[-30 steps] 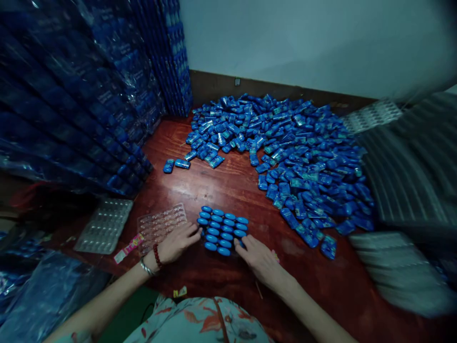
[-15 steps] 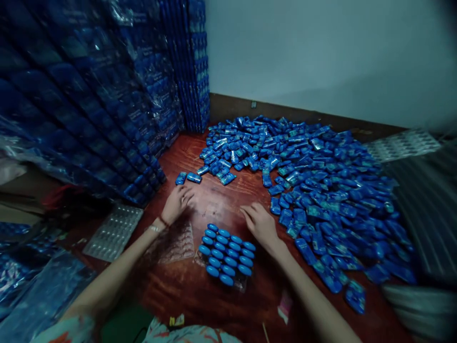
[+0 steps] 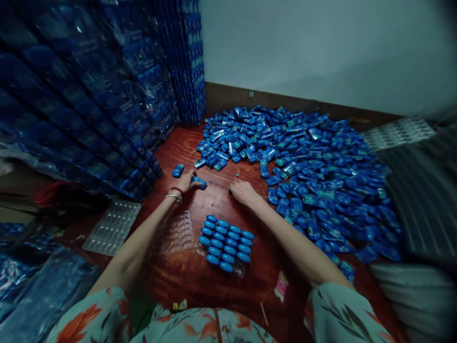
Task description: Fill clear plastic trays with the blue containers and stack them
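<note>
My left hand (image 3: 187, 181) is closed around one end of a small blue wrapped packet (image 3: 200, 183) on the red-brown table. Another blue packet (image 3: 177, 170) lies just beyond its fingers. My right hand (image 3: 243, 191) rests on the table with its fingers curled down; a dark blue bit shows at the fingertips, too small to name. Nearer to me, between the forearms, a clear tray (image 3: 240, 270) holds rows of blue oval pieces (image 3: 220, 237). An unfilled clear moulded tray (image 3: 180, 233) lies left of it, below my left wrist.
A large heap of blue packets (image 3: 300, 157) spreads over the back and right. Tall stacks of blue packs in plastic film (image 3: 107, 95) stand at the left. More clear trays lie at left (image 3: 112, 227) and far right (image 3: 398, 133). A pink wrapper (image 3: 281, 286) lies near me.
My left hand has moved forward and taken hold of a blue packet, which has shifted slightly right. My right hand has moved a little forward and left, its fingers now curled down. The view shifted slightly.
</note>
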Tool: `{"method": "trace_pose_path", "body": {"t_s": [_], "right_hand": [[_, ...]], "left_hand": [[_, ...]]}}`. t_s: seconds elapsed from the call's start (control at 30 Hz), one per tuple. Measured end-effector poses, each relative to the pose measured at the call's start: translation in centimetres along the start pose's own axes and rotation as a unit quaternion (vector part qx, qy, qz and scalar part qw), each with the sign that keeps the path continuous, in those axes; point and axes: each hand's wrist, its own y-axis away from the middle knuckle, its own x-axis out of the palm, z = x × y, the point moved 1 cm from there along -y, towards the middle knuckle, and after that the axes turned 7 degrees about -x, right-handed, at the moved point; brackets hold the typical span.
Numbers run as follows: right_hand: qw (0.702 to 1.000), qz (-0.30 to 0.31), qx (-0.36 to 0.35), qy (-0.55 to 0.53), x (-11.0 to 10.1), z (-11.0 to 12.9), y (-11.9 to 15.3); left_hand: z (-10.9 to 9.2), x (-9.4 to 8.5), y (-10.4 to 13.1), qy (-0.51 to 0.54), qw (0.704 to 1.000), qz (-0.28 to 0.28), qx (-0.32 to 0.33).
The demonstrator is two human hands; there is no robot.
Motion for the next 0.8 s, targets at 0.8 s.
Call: {"method": "trace_pose_path", "body": {"t_s": [0.8], "right_hand": [[0.915, -0.256, 0.135, -0.279, 6.1, 12.0, 24.5]], "left_hand": [[0.7, 2.7, 22.2, -0.087, 0.927, -0.018, 0.363]]}}
